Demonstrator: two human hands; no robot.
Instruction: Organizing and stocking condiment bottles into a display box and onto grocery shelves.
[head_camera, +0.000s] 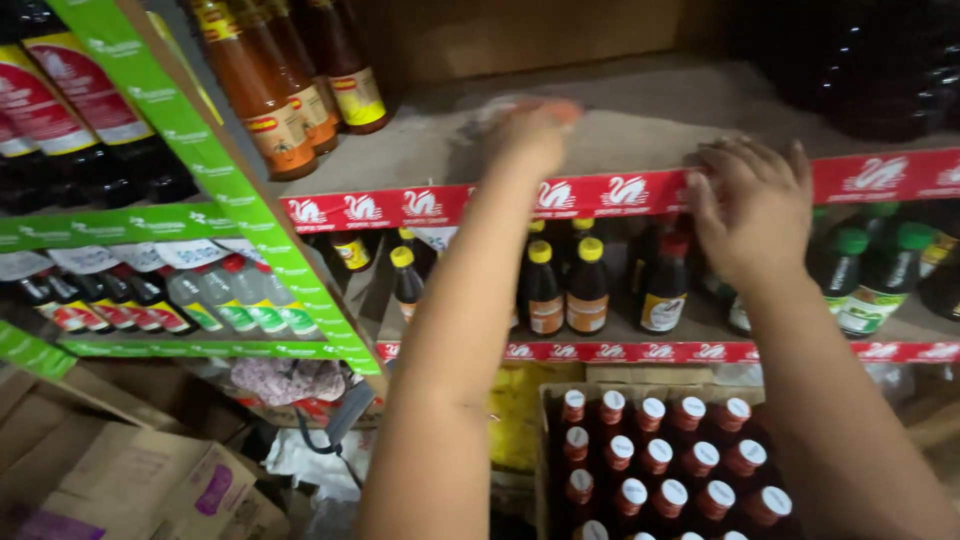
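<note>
Fingers (722, 165) of your right hand (752, 205) spread loosely over the red shelf edge (620, 192), holding nothing; your left hand (530, 130) reaches onto the upper shelf (620, 125), blurred, so its grip cannot be told. Nearest you, a cardboard box (545, 440) holds rows of red-capped bottles (655, 455). Beyond it, yellow-capped dark bottles (565, 285) stand on the lower shelf. Farthest, orange sauce bottles (290, 90) occupy the upper shelf's left end.

Both arms raised, left hand (530, 135) blurred, right hand (752, 205) fingers curled
</note>
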